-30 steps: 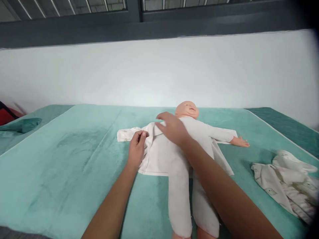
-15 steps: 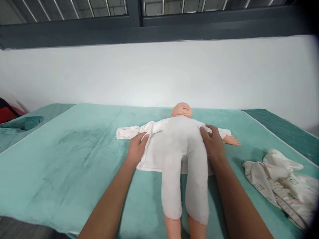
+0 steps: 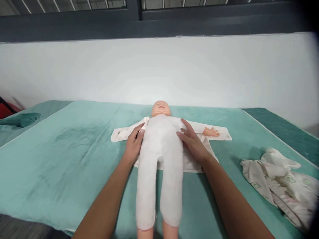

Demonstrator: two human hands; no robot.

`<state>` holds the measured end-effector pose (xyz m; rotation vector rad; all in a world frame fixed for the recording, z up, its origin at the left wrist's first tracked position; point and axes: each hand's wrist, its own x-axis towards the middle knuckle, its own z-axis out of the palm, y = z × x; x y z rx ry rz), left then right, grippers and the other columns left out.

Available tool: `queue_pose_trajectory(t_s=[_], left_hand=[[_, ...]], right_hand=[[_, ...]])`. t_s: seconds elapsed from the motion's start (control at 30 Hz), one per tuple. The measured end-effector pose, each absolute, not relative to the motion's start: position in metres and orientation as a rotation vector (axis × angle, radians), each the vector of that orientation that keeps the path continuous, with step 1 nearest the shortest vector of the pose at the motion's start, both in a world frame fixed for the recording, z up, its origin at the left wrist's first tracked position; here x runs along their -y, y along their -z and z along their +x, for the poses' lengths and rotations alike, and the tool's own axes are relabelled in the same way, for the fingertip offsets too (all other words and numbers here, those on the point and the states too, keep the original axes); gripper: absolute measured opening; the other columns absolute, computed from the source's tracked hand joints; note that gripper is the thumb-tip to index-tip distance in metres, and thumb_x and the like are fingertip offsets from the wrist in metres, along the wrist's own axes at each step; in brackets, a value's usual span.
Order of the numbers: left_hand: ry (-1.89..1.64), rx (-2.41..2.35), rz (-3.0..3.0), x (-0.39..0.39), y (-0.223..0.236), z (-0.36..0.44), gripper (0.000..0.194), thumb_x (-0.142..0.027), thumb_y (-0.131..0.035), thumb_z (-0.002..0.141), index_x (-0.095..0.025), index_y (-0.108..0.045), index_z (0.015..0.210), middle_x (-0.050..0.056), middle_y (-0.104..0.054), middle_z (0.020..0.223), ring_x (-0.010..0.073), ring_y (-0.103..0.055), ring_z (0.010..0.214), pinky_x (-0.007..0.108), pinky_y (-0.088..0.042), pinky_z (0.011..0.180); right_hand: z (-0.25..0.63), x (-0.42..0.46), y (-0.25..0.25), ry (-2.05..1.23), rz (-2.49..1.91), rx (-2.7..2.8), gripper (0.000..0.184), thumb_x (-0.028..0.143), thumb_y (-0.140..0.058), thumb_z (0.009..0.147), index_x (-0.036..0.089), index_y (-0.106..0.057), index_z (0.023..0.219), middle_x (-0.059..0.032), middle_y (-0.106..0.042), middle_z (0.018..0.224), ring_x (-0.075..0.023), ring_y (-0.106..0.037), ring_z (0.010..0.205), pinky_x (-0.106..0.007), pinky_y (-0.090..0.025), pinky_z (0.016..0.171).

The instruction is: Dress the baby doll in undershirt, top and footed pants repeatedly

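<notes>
A baby doll (image 3: 161,139) with a white cloth body lies on its back, its head away from me. Under it a white baby shirt (image 3: 194,165) is spread out, sleeves stretched to both sides. At the doll's left side in view, my left hand (image 3: 134,142) is closed on the shirt's edge by the torso; some fingertips are hidden. My right hand (image 3: 195,144) grips the other side of the torso, thumb and fingers against the white cloth. The doll's bare hand (image 3: 211,131) rests on top of the right-hand sleeve. The left-hand sleeve (image 3: 122,133) lies flat.
A green sheet (image 3: 69,159) covers the bed. Crumpled patterned baby clothes (image 3: 281,182) lie at the right. A white wall (image 3: 159,69) stands behind the bed, under a dark window frame (image 3: 74,28). A red and black item (image 3: 6,109) is at the far left.
The doll has shifted left across the shirt, and my right hand has moved left with it. The doll's hand, formerly beyond the sleeve end, now lies over the sleeve.
</notes>
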<state>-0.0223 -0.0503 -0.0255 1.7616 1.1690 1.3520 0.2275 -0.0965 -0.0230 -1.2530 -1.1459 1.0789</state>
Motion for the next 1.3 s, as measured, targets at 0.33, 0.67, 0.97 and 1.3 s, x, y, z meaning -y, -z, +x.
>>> queue_pose_trajectory(t_s=[0.33,0.67,0.97,1.3], left_hand=[[-1.237,-1.302,1.468,0.069,0.02,-0.033,0.035,-0.044,-0.062,0.084,-0.019,-0.068,0.108,0.005,-0.071,0.101,0.0217,-0.064,0.091,0.034,-0.049,0.081],[-0.765,-0.948,2.349,0.135,-0.077,0.036,0.03,-0.024,-0.049,0.092,-0.029,-0.071,0.111,0.003,-0.071,0.112,0.0224,-0.066,0.097,0.038,-0.052,0.09],[-1.15,-1.474,2.376,0.137,-0.024,0.012,0.027,-0.029,-0.046,0.096,-0.023,-0.063,0.116,0.01,-0.06,0.121,0.0266,-0.053,0.118,0.045,-0.042,0.103],[-1.135,-1.49,2.042,0.205,0.011,-0.009,0.015,-0.036,-0.051,0.094,-0.026,-0.062,0.09,0.004,-0.061,0.088,0.0208,-0.056,0.08,0.035,-0.046,0.072]], right_hand=[[0.229,0.088,0.036,-1.185,-1.108,1.066,0.078,0.051,-0.064,0.082,0.035,-0.032,0.151,0.0011,-0.064,0.103,-0.0168,-0.062,0.092,-0.03,-0.051,0.085],[0.229,0.092,0.032,-1.172,-1.068,1.1,0.08,0.05,-0.066,0.081,0.026,-0.033,0.151,0.001,-0.063,0.094,-0.0149,-0.059,0.084,-0.028,-0.048,0.081],[0.233,0.092,0.036,-1.171,-1.062,1.097,0.077,0.05,-0.065,0.082,0.026,-0.036,0.15,0.0019,-0.06,0.09,-0.0147,-0.056,0.084,-0.028,-0.048,0.081],[0.234,0.089,0.031,-1.161,-1.135,1.099,0.077,0.048,-0.065,0.081,0.026,-0.038,0.15,0.0032,-0.059,0.082,-0.0142,-0.054,0.075,-0.028,-0.048,0.074]])
